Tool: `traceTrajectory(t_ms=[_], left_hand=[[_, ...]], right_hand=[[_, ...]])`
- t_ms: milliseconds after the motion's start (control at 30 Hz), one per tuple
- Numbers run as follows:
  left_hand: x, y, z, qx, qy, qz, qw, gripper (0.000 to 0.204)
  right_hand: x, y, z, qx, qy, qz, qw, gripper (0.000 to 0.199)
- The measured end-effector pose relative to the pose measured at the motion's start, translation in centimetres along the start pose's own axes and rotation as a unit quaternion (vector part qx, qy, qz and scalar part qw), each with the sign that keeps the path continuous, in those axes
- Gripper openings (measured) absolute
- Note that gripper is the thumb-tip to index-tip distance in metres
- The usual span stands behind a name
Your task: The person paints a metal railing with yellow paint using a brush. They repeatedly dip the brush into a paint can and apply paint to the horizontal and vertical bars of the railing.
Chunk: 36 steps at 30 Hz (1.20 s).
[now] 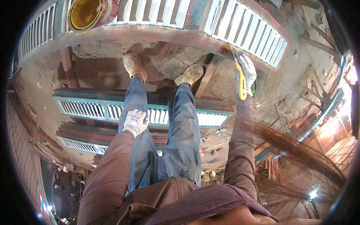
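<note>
My right hand (247, 69), in a white glove with a grey palm, is closed around a yellow-handled tool (242, 84). A thin, flat end of that tool points away from me, at the edge of a louvred wooden panel (245, 28). I cannot tell exactly what kind of tool it is. Gloved in white too, my left hand (135, 122) rests on my left leg near the knee. Its fingers look curled in, with nothing seen in them. The panel has white slats in a worn reddish-brown and teal frame.
A round can (87, 14) with yellowish insides stands on the panel at the far left. Another louvred panel with a teal frame (90, 107) lies under my legs, beside stacked brown boards (86, 129). Wooden stands (317, 84) are on the right. My shoes are on the dirt floor (165, 52).
</note>
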State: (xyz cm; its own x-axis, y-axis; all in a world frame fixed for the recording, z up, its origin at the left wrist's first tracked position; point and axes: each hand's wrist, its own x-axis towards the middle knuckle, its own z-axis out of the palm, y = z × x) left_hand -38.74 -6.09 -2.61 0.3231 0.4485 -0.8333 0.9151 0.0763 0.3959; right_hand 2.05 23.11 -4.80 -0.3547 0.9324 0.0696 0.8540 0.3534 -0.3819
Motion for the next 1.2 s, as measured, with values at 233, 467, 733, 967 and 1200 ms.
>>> traceTrajectory(t_ms=[233, 467, 733, 967, 1200], left_hand=[[0.6, -0.5, 3.2, -0.025, 0.002, -0.020, 0.999, 0.022], [0.3, 0.2, 4.0, 0.101, 0.044, 0.008, 0.994, 0.025], [1.1, 1.2, 0.3, 0.024, 0.005, 0.013, 1.000, 0.024], [1.5, 1.7, -2.1, 0.056, -0.057, -0.016, 0.997, 0.024], [0.9, -0.3, 0.5, 0.034, 0.032, 0.001, 0.999, 0.022]], right_hand=[[-0.6, 1.8, 1.7, -0.044, -0.034, -0.053, 0.997, 0.036], [-8.0, -3.2, 0.4, 0.015, -0.202, -0.063, 0.977, 0.035], [-5.4, -1.8, 4.5, -0.164, 0.033, 0.107, 0.980, 0.037], [-13.0, -2.7, 6.8, -0.091, -0.051, 0.187, 0.977, 0.030], [-4.1, -2.6, 3.3, -0.130, 0.094, 0.257, 0.953, 0.029]])
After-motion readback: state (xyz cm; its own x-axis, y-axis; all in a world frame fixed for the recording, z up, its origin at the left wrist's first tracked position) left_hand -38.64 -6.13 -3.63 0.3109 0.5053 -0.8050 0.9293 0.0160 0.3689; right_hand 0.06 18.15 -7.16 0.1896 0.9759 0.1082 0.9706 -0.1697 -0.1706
